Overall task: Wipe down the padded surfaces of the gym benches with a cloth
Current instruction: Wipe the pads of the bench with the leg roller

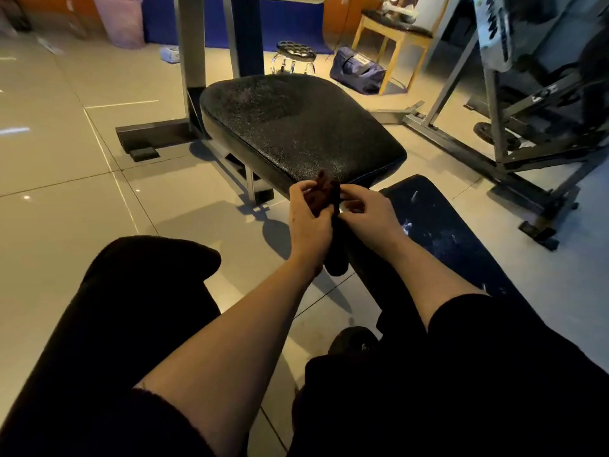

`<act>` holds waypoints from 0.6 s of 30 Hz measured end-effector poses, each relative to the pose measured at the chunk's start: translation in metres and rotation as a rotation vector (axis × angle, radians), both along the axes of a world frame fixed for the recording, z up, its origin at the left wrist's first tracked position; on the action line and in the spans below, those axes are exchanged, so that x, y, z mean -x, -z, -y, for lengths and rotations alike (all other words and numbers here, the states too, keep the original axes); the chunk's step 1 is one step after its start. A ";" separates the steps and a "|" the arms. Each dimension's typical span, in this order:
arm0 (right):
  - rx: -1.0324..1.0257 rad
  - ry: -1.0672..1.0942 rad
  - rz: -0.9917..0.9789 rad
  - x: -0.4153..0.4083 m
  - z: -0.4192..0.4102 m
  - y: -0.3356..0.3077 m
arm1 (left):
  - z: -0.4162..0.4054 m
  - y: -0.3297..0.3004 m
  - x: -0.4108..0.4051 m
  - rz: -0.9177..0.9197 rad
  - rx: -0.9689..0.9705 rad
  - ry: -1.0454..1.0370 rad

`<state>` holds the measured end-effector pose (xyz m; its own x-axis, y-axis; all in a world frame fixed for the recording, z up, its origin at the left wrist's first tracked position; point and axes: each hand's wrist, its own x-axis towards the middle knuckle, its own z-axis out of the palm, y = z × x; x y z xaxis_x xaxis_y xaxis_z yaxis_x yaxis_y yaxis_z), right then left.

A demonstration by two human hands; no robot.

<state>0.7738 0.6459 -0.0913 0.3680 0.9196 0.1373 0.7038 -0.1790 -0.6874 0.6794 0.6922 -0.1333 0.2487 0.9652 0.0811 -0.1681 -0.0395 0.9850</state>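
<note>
A dark cloth (336,255) hangs between my two hands, just in front of the near edge of a black padded bench seat (296,127). My left hand (309,222) grips the cloth's upper part, fingers curled round it. My right hand (362,206) pinches the cloth's top edge from the right. A second pad (454,239), dark blue with white flecks and worn spots, runs from below my right hand toward the lower right. My knees in black trousers fill the bottom of the view.
Grey metal frame posts (191,44) rise behind the seat, with a base bar on the tiled floor (66,159). A steel machine frame (494,127) stands at right. Farther back are a small stool (295,56), a blue bag (357,72) and a wooden chair (395,37).
</note>
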 end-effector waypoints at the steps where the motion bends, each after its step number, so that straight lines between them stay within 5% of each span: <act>1: -0.006 -0.014 -0.134 0.002 0.006 -0.006 | 0.003 -0.011 0.002 0.043 0.042 0.037; 5: -0.039 -0.082 -0.623 0.014 0.028 -0.020 | 0.021 -0.044 0.003 0.097 0.114 0.174; 11: -0.200 0.208 -0.646 0.007 0.041 -0.025 | 0.031 -0.053 -0.014 -0.191 -0.032 0.277; 14: -0.301 0.500 -0.240 -0.005 0.039 -0.013 | 0.022 -0.046 -0.017 -0.480 -0.356 0.285; 16: -0.134 0.539 0.156 -0.016 0.043 0.003 | 0.018 -0.033 -0.015 -0.676 -0.490 0.329; 18: 0.134 0.445 0.351 -0.023 0.048 0.022 | 0.015 -0.017 -0.014 -0.821 -0.607 0.378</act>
